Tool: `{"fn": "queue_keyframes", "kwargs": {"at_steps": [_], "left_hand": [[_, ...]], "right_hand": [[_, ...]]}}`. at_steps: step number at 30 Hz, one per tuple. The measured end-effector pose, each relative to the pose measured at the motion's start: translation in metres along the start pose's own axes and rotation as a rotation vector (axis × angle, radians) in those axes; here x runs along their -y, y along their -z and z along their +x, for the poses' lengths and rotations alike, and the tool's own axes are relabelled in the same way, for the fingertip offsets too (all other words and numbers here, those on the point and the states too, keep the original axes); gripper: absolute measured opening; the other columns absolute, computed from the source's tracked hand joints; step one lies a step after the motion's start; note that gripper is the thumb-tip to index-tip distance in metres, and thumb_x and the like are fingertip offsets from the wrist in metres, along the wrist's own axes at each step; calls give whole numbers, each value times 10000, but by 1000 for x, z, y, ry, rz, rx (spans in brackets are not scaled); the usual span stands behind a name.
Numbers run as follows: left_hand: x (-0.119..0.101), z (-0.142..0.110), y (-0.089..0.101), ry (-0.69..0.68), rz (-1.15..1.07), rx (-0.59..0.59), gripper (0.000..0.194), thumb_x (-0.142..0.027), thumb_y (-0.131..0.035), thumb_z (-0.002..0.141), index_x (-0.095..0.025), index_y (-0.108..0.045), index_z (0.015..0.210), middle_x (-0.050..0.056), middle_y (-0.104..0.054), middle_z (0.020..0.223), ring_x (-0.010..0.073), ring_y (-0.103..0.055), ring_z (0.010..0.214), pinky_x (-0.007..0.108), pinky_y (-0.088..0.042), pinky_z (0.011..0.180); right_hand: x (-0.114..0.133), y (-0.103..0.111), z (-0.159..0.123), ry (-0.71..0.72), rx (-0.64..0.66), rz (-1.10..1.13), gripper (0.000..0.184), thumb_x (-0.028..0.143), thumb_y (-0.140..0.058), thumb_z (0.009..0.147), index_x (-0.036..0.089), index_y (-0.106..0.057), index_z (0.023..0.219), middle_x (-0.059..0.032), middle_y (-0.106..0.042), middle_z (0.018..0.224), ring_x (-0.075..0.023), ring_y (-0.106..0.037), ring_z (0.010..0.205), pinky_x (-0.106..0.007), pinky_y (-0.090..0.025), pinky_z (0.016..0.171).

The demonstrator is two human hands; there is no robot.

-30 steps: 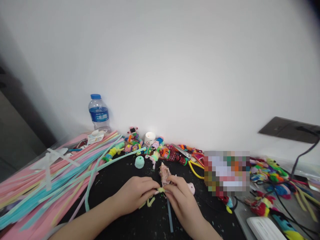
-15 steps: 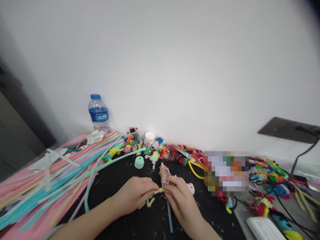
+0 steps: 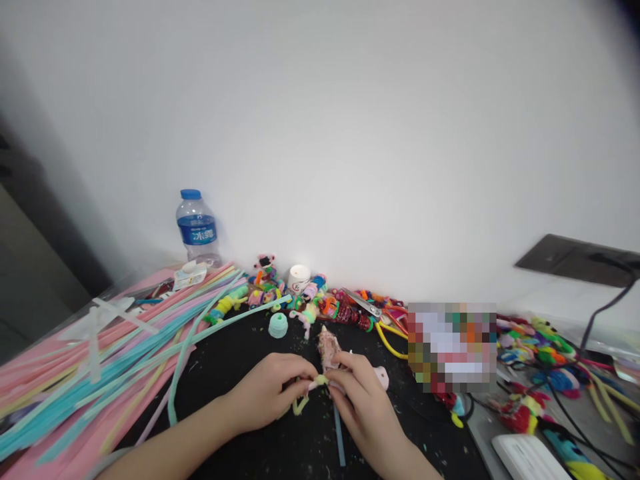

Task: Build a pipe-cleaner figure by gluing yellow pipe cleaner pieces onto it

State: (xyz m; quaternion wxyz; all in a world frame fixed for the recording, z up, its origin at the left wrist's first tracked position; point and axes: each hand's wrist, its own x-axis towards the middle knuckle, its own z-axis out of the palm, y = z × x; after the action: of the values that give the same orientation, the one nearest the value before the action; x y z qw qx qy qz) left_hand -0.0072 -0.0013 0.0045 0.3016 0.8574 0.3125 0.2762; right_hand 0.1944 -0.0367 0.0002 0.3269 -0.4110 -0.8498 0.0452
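Observation:
Thumb and fingers of my left hand (image 3: 273, 390) pinch the left side of a small pale yellow and pink pipe-cleaner piece (image 3: 321, 380). My right hand (image 3: 363, 400) is closed on the right side of the same piece, its fingertips partly hiding it. Just beyond the fingers lies a pink glue gun (image 3: 329, 350) with a crusted nozzle pointing away, its middle covered by my right hand. A bluish glue stick (image 3: 339, 433) shows below it. A bent pale yellow strip (image 3: 300, 405) lies under my left fingertips, on the black mat (image 3: 240, 360).
Pipe cleaners (image 3: 130, 353) are heaped at the left, near a water bottle (image 3: 197, 227). A mint coil (image 3: 278, 325), white cup (image 3: 299, 279), scissors (image 3: 363, 302) and fuzzy figures (image 3: 345, 310) line the back. Black cables (image 3: 565, 400) and a white box (image 3: 530, 457) are at the right.
My left fingers have shifted slightly, and more of the yellow part shows between the hands. A yellow strip beside the left hand is now out of sight. The right hand has hardly moved.

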Motion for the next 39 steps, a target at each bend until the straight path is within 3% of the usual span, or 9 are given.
{"fn": "queue_keyframes", "kwargs": {"at_steps": [5, 15, 21, 26, 31, 39], "left_hand": [[3, -1, 1, -43, 67, -6, 176, -157, -478, 864, -205, -592, 990, 2, -629, 854, 115, -566, 754, 182, -405, 695], [7, -2, 3, -144, 294, 7, 222, -269, -397, 921, -210, -556, 1065, 17, -606, 830, 127, -574, 724, 195, -392, 625], [8, -2, 4, -211, 378, 41, 255, -255, -351, 939, -190, -597, 959, 28, -608, 805, 129, -565, 714, 202, -385, 612], [8, -2, 4, -227, 402, 14, 252, -263, -354, 939, -191, -582, 1020, 31, -614, 826, 128, -574, 714, 206, -388, 605], [9, -2, 5, -252, 403, 0, 280, -250, -336, 943, -189, -608, 958, 31, -605, 794, 120, -571, 692, 195, -394, 593], [12, -1, 5, -239, 366, 48, 293, -231, -329, 944, -166, -614, 925, 39, -608, 784, 134, -565, 697, 215, -388, 608]], "right_hand": [[0, 0, 1, 0, -12, -2, 228, 97, -462, 850, 201, -566, 1024, -94, -557, 1059, -210, -538, 979, -358, -483, 821], [2, 2, 2, 26, 13, -1, 225, 90, -447, 849, 189, -557, 1019, -99, -560, 1062, -204, -544, 967, -369, -475, 845], [5, 4, 3, 14, 49, -8, 208, 91, -458, 849, 188, -565, 998, -95, -565, 1051, -208, -539, 960, -356, -479, 818], [6, 3, 5, 22, 41, -11, 190, 99, -455, 853, 193, -569, 971, -94, -569, 1040, -205, -545, 944, -356, -478, 809], [7, 3, 5, 27, 36, -25, 187, 105, -464, 847, 199, -571, 967, -89, -578, 1033, -202, -557, 935, -348, -487, 801], [5, 3, 4, 2, 63, 29, 205, 81, -468, 843, 196, -567, 980, -89, -566, 1042, -213, -535, 966, -365, -466, 828]]}}
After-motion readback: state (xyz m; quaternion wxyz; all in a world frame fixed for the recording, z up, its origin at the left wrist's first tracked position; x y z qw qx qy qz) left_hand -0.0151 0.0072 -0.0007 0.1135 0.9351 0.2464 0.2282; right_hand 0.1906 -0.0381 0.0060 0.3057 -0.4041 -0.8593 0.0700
